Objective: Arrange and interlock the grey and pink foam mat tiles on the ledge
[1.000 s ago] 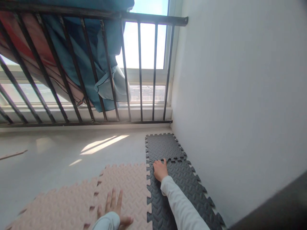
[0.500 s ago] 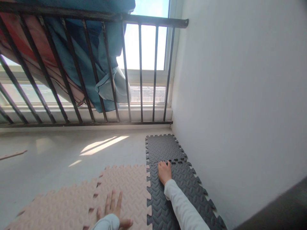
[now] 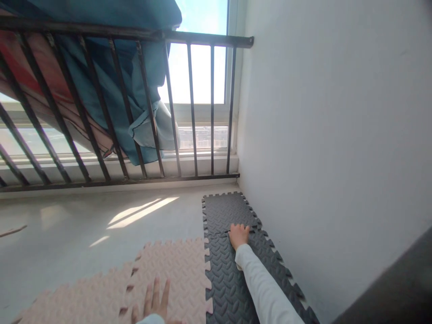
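My right hand (image 3: 239, 235) rests on the seam between two dark grey foam mat tiles, its fingers close together and bent down onto the edge. The far dark tile (image 3: 225, 210) lies by the wall corner, and the near dark tile (image 3: 222, 270) runs toward me; their teeth meet along the seam, partly hidden under the hand. My left hand (image 3: 155, 301) lies flat with spread fingers on a pale pink foam mat tile (image 3: 184, 265), its wrist cut off by the lower frame edge. A second pink tile (image 3: 87, 297) adjoins on the left, with gaps showing along the joint.
A white wall (image 3: 330, 135) borders the dark tiles on the right. Ahead stands a black metal railing (image 3: 189, 179) before a window, with blue and red cloth (image 3: 111, 90) behind its bars. A thin pinkish strip (image 3: 12, 231) lies on the pale floor (image 3: 67, 243).
My right hand has slid to the right along the seam between the dark tiles. The left hand stays flat on the pink tile. The view has shifted slightly.
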A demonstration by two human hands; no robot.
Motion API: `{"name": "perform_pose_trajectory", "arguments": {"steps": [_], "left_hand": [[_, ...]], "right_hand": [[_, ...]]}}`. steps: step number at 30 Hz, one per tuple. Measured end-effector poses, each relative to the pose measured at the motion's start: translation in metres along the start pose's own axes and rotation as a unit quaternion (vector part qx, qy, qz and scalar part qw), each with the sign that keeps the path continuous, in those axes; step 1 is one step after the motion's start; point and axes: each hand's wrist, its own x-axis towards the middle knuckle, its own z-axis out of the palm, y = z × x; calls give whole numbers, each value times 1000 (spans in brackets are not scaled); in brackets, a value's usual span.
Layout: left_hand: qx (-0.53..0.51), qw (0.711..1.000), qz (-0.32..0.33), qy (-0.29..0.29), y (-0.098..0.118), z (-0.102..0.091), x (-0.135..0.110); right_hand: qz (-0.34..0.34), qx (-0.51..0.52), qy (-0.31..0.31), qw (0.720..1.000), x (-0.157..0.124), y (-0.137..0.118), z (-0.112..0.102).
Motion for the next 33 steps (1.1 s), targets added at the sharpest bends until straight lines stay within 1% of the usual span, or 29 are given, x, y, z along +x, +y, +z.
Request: {"name": "perform_pose_trajectory", "arguments": {"steps": [8, 16, 21, 26, 30, 31, 33], "left_hand": [[-13, 1000, 22, -3, -8, 9, 6], [-10, 1000, 11, -17, -6, 3, 2], [-6, 1000, -2, -7, -4, 1, 1], [-7, 1000, 5, 18, -6, 7, 3], [-19, 999, 14, 25, -11, 13, 6], [-24, 999, 18, 26, -12, 15, 7], [-31, 999, 29, 29, -15, 18, 10]], "right_hand": [[20, 7, 13, 1000, 4, -13, 7], [34, 19, 12, 999, 0, -14, 8], [22, 16, 0, 1000, -2, -13, 6], [-5, 4, -14, 1000, -12, -15, 7], [-23, 0, -34, 999, -19, -16, 3], [-20, 6, -33, 999, -21, -15, 3], [-4, 25, -10, 1000, -25, -12, 4]]}}
